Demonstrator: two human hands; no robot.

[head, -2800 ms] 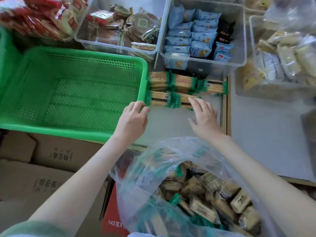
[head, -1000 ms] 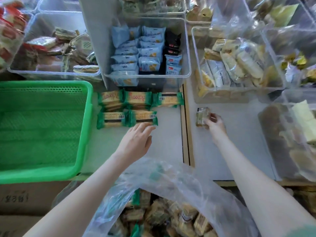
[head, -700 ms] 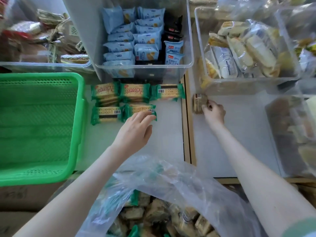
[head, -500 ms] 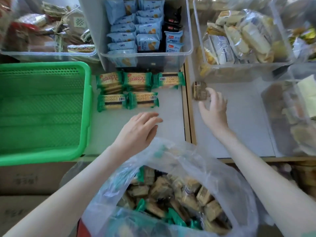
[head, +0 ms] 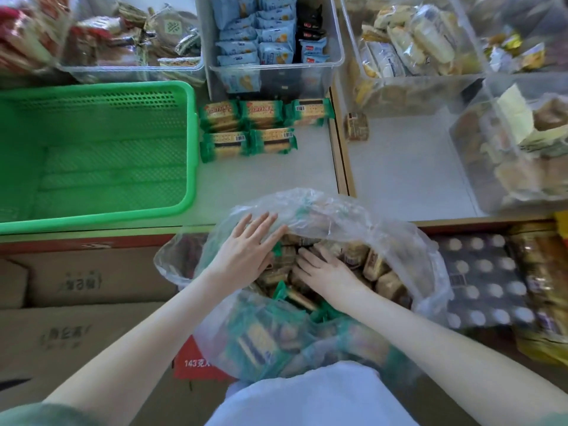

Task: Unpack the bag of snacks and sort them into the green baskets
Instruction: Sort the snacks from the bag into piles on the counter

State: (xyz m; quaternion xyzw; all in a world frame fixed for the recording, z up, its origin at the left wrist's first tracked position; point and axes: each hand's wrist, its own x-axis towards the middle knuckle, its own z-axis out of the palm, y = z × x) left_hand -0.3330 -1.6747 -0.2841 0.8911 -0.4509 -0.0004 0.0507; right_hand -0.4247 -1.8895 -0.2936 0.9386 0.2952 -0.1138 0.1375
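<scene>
Grey table (head: 276,179) has the basket (head: 192,142) on the left, cracker packs (head: 249,142) just beside it, one brown snack (head: 356,127) past the seam (head: 341,155), and clear bins (head: 273,78) along the back and right.

Crinkly clear plastic bag (head: 353,216); perforated glossy green plastic basket (head: 101,155).

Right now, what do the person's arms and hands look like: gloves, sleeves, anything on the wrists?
Both the left hand and right hand are bare: no gloves, rings, watch or bands visible. The forearms are uncovered too. A green sleeve shows only at the left upper arm, at the frame's lower corner.
</scene>
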